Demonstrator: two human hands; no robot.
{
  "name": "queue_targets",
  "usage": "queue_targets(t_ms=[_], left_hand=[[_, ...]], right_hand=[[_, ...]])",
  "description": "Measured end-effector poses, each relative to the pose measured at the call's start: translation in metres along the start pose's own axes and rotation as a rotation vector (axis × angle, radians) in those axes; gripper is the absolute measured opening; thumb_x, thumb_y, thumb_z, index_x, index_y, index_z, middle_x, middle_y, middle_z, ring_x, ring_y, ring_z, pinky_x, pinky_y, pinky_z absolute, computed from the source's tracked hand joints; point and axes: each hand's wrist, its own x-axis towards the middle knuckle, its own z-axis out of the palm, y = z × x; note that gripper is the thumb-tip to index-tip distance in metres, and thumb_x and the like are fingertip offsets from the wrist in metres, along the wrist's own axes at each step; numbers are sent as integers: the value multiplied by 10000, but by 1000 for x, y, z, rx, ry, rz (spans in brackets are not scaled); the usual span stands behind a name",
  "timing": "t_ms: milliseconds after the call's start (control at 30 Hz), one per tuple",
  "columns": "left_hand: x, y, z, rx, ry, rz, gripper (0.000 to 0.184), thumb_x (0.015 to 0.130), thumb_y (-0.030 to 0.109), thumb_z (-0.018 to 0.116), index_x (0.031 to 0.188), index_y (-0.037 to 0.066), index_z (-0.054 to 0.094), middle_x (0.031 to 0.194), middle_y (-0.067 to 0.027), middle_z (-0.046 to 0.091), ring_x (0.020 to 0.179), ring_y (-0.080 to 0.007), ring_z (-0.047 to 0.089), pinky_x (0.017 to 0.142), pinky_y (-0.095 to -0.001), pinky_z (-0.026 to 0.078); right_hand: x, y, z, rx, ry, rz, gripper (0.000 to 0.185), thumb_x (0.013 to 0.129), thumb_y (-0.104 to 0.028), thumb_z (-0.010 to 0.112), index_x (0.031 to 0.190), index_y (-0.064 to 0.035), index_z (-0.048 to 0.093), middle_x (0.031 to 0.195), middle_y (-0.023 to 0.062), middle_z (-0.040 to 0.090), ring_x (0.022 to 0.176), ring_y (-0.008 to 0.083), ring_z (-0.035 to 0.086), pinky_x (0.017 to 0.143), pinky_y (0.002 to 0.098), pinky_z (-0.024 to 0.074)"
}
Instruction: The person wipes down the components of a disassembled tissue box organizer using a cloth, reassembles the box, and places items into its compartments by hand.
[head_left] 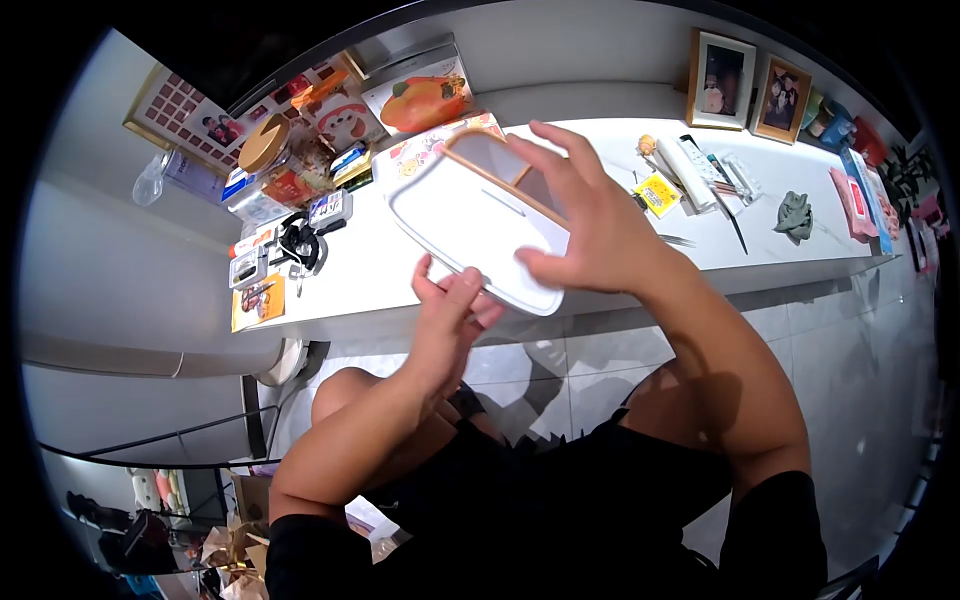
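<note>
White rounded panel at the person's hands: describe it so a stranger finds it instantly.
Start at the long white table and come to its near edge, where the person's left hand is raised. That hand grips the edge of the white rounded panel. Its mostly plain white face sets it apart from the brown-rimmed, divided piece beside it.

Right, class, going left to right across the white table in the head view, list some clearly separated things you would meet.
Flat orange packet, black tangled bundle, glossy white round-cornered panel gripped by the left hand, yellow square packet, crumpled grey-green cloth, soft pink packet.
</note>
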Motion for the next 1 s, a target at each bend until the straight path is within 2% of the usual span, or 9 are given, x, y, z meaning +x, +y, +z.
queue_targets(t_ms=[33, 200, 367, 467, 533, 600, 667, 700, 1000], left_hand=[[-3, -5, 8, -81, 19, -60, 792, 988, 430, 740, 1521, 175, 212, 1446, -125, 442, 1198, -341, 630, 1075, -504, 512], [-6, -20, 19, -132, 43, -232, 874, 953, 447, 793, 1521, 155, 196, 1401, -105, 421, 1217, -400, 623, 1034, -521, 541], [-6, -23, 17, -17, 326, -158, 910, 941, 480, 813, 1562, 196, 212, 1394, -63, 437, 1069, -289, 570, 1055, -520, 467], [15, 6, -23, 30, 330, 147, 697, 973, 362, 781, 1526, 214, 383, 1250, 2, 544, 1034, -112, 507, 854, -339, 372], [30, 35, -41, 282, 288, 357, 715, 961, 285, 781, 1558, 185, 398, 1487, -93, 478, 1226, -179, 515, 999, -379, 421], [40, 55, -44, 680, 283, 491, 840, 931, 234, 816, 1600, 80, 333, 1527, -155, 430, 1394, -271, 469, 1159, -438, 416], [56, 50, -58, 868, 57, 593, 770, 906, 244, 837, 1559, 99, 457, 1594, -183, 398, 1482, -346, 404, 1206, -469, 380], [59, 50, -62, 1266, 4, 711, 608, 893, 263, 852, 1444, 148, 622, 1632, -217, 374, 1510, -417, 374, 1233, -500, 351], [19, 54, -11, 1437, 38, 633, 521, 892, 299, 864, 1374, 194, 696, 1615, -250, 373, 1473, -483, 385, 1194, -533, 404]], right_hand=[[2, 10, 4, 2, 43, 20, 879, 739, -305, 818, 1552, -163, 515, 1585, 198, 432, 1313, 402, 610, 1103, 450, 525], [19, 45, 20, 124, -14, -49, 737, 797, -202, 762, 1504, -111, 580, 1474, 190, 561, 1317, 363, 623, 1125, 459, 522], [31, 60, 12, 159, 75, 72, 604, 861, -325, 817, 1410, -116, 673, 1318, 147, 677, 1176, 309, 693, 1035, 409, 556], [29, 83, -26, 34, 324, 391, 379, 974, -308, 737, 1299, -112, 750, 1211, 122, 741, 1045, 268, 727, 921, 389, 585], [10, 114, -69, -213, 329, 555, 361, 968, -244, 696, 1279, -72, 757, 1232, 140, 759, 1041, 274, 747, 938, 385, 588], [-8, 139, -98, -367, 187, 827, 424, 945, -296, 719, 1297, -63, 759, 1250, 160, 772, 1105, 268, 753, 983, 369, 581], [-17, 145, -104, -384, 63, 997, 478, 910, -380, 756, 1304, -111, 768, 1261, 138, 774, 1112, 263, 751, 991, 365, 582], [-16, 145, -101, -385, 61, 998, 478, 910, -380, 756, 1304, -111, 768, 1261, 138, 774, 1112, 263, 751, 991, 365, 582], [-14, 173, -83, -623, 64, 971, 493, 835, -420, 775, 1250, -156, 797, 1140, 99, 806, 1065, 269, 760, 984, 393, 587]])
